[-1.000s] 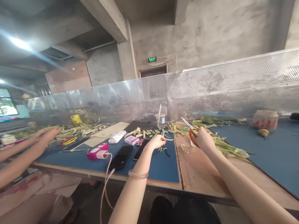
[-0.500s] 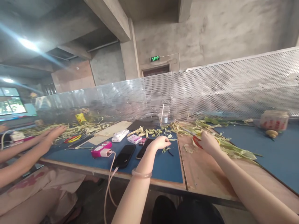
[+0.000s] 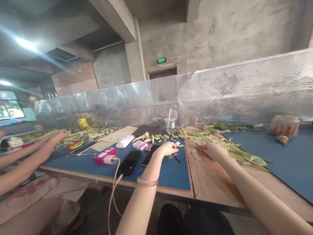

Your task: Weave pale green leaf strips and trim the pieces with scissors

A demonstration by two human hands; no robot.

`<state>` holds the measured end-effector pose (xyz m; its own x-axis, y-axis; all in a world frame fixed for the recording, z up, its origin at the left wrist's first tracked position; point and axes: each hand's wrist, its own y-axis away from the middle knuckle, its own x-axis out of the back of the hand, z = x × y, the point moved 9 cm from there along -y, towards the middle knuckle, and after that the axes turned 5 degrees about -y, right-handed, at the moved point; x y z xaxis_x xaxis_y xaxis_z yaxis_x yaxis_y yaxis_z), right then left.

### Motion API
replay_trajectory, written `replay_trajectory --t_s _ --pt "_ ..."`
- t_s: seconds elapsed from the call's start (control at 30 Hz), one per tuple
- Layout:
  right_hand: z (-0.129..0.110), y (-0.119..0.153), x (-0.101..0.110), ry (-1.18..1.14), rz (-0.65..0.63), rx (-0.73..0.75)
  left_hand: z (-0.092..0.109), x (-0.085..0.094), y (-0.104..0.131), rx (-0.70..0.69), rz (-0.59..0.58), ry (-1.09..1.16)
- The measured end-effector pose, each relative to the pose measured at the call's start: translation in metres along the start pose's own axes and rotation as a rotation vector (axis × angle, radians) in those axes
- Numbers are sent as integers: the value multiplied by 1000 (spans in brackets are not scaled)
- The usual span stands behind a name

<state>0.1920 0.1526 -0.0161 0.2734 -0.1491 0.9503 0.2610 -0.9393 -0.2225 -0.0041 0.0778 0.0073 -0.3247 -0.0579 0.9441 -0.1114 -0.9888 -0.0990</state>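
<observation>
Right hand (image 3: 215,151) grasps red-handled scissors (image 3: 204,150) above wooden board (image 3: 212,182). Left hand (image 3: 168,149), fingertips pinched near green leaves (image 3: 172,156); whether anything is gripped, cannot tell.

The phones (image 3: 129,163) crowd the near side; bare board (image 3: 210,182) lies open beside them.

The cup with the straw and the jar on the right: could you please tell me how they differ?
The jar is broad and squat, while the cup is narrower. The jar carries large red markings; the cup has a small pale label. A pale straw sticks up from the cup, but none shows in the jar. Both stand upright near the perforated screen.
</observation>
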Motion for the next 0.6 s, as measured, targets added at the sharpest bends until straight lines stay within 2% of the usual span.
replay_trajectory --t_s 0.23,0.33,0.43,0.53,0.6 --pt "-3 -1 -2 25 21 29 -2 0 -1 -10 20 34" --pt "-3 -2 2 20 101 39 -6 2 -5 -21 76 99" --pt "-5 1 21 16 327 68 -14 17 -8 5 241 264" --pt "-7 12 47 -87 620 103 -27 33 -5 60 436 630" --pt "-5 19 59 -227 769 104 -30 39 -3 57 501 842"
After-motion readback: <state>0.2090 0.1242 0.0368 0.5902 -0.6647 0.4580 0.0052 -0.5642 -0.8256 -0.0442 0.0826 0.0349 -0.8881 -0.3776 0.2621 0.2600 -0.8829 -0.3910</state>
